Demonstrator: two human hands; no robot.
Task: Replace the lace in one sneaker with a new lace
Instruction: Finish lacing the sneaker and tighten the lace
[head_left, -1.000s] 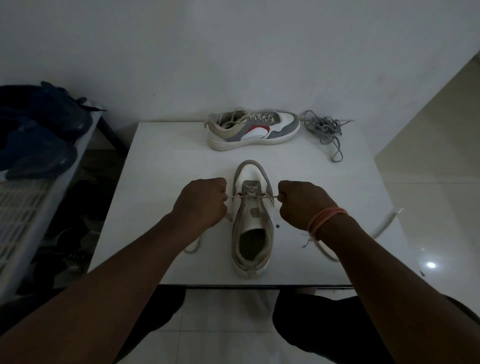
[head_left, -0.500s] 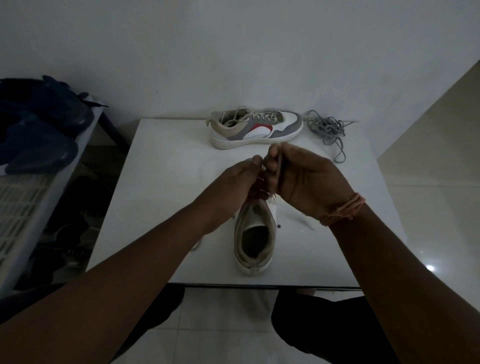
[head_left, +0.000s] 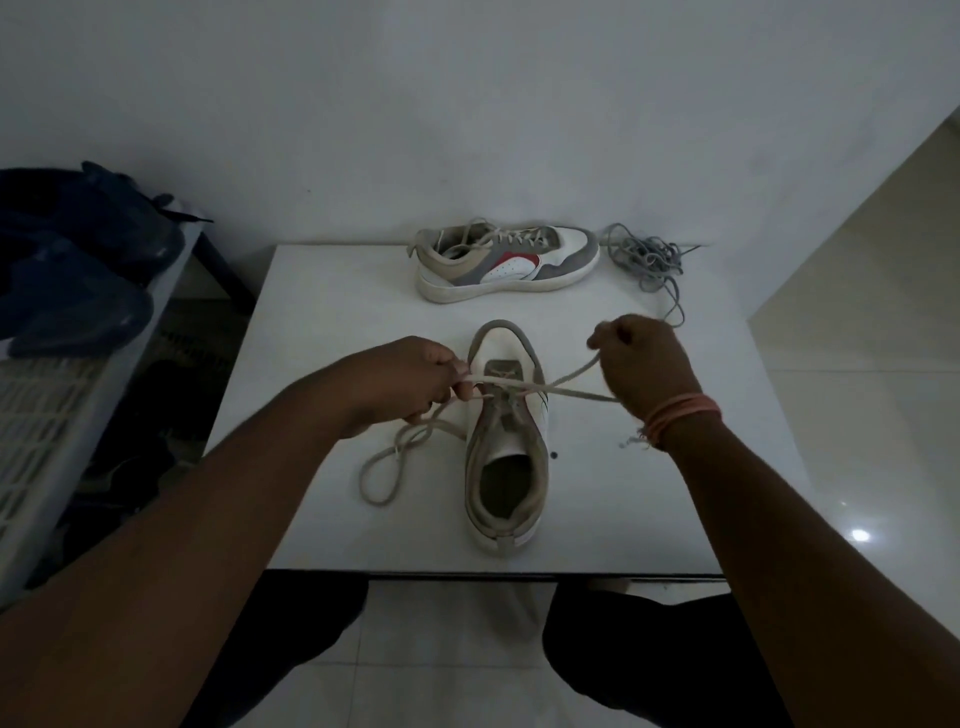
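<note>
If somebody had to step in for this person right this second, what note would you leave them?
Left hand: pinches one end of the cream lace beside the near white-and-grey sneaker.
Right hand: grips the other end, pulled out to the side.
Things: near sneaker stands toe away on the white table; the second, laced sneaker and a loose grey lace bundle lie at the far edge.
Done: lace crosses only the lowest eyelets near the toe.
Left: whether it is going in or coming out is unclear; upper eyelets are empty.
</note>
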